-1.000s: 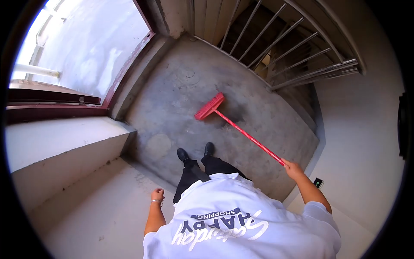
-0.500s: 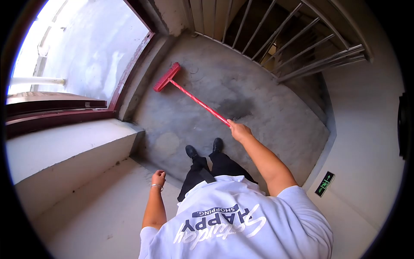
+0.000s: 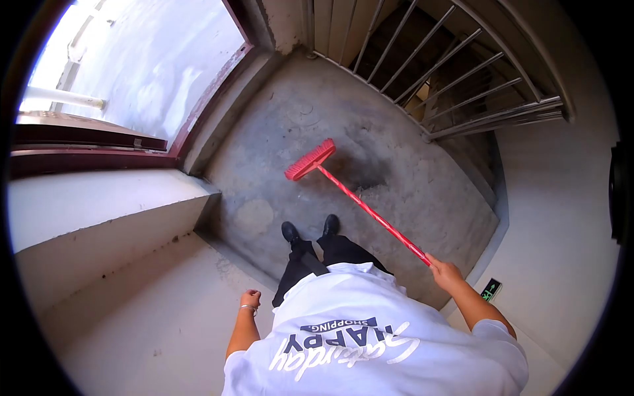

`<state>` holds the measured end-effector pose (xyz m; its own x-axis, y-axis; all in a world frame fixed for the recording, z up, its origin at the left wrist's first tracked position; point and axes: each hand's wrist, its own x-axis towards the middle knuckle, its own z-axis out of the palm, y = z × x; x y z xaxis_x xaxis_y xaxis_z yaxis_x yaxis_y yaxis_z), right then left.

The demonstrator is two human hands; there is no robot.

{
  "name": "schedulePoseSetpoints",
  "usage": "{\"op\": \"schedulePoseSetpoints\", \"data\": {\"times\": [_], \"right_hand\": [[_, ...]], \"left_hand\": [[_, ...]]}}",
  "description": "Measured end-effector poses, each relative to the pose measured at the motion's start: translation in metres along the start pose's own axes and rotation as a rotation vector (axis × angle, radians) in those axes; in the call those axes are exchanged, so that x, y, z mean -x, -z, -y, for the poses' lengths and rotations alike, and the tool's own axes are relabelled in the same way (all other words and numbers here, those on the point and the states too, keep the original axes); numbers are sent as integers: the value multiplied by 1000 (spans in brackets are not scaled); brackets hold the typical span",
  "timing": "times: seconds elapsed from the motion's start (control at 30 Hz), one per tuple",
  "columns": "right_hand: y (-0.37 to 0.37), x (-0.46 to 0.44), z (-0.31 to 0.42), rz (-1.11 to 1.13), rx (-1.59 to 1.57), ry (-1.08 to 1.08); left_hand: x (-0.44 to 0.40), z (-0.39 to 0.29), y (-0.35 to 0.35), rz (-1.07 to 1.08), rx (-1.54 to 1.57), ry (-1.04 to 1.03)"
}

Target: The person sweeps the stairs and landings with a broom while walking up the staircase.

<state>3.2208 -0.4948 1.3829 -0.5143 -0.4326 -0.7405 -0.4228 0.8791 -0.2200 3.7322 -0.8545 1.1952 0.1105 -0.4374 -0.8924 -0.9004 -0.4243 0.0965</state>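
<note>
A red broom [image 3: 376,216] reaches across the grey concrete floor [image 3: 264,145], its wide bristled head at the middle of the view, near a dark patch on the floor. My right hand [image 3: 445,273] is wrapped round the upper end of its handle, to the right of my body. My left hand [image 3: 250,299], with a bracelet at the wrist, hangs at my left side with its fingers curled and nothing visible in them. My black shoes [image 3: 291,231] stand on the floor below the broom head.
Metal railings [image 3: 436,72] border a dark stairwell at the upper right. A window with a dark red frame [image 3: 92,150] is at the upper left, above a white ledge [image 3: 99,204]. A green exit sign [image 3: 491,289] is on the right wall.
The broom first went up and left toward the window side, then came back to the middle. My right hand moved inward with it and is now back at the right, still gripping the handle.
</note>
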Motion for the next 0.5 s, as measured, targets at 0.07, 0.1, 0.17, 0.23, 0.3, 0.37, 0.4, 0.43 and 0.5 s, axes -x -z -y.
{"op": "schedulePoseSetpoints", "data": {"times": [0.07, 0.1, 0.17, 0.23, 0.3, 0.37, 0.4, 0.43, 0.5], "right_hand": [[-4, -23, 16, 47, 53, 9], [-6, -39, 27, 94, 107, 18], [-11, -65, 54, 127, 202, 22], [-23, -88, 63, 134, 227, 35], [-25, -96, 55, 150, 211, 14], [-27, -91, 38, 164, 201, -10], [-24, -84, 18, 171, 188, -67], [-21, -74, -4, 178, 173, -129], [-12, -49, -44, 148, 145, -201]], "left_hand": [[-2, -11, 2, -2, -47, -37], [-5, -19, 3, -6, -31, -67], [-9, -42, 13, -22, -8, -131], [-10, -72, 24, -74, 27, -216], [-11, -93, 38, -110, 37, -258], [-10, -105, 47, -126, 147, -287], [-9, -108, 47, -121, 144, -286], [-10, -108, 46, -105, 105, -272], [-14, -109, 38, -87, -16, -241]]}}
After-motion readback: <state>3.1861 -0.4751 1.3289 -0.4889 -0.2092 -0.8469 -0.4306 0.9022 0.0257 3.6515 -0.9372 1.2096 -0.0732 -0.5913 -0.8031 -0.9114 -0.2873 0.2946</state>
